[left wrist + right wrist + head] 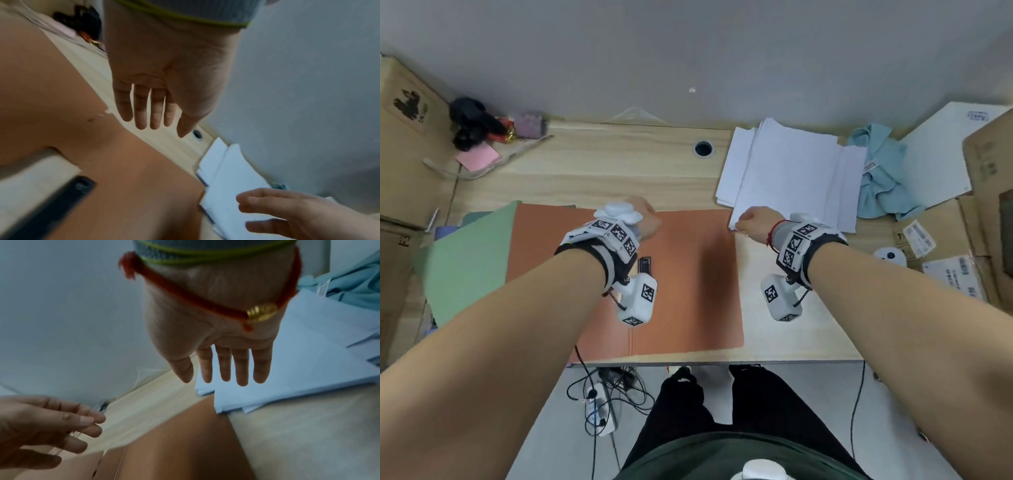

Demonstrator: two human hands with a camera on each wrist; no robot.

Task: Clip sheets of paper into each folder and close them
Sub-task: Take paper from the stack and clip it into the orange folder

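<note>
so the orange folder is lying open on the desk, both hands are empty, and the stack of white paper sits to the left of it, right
Not quite: the stack of white paper sits to the right of the orange folder, by the right hand, not to the left; a green folder is on that side. The head view shows this. The rest holds: the folder lies open on the desk, and the left hand is empty too.

Matt, seemingly card folder [681, 274]; wood-grain desk [602, 164].

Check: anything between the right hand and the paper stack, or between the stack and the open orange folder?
Nothing visible. The right hand hovers open at the near-left corner of the paper stack, fingers extended, no object between. The stack's corner meets the open orange folder, whose right leaf lies bare. The left hand is open above the folder's far edge.
</note>
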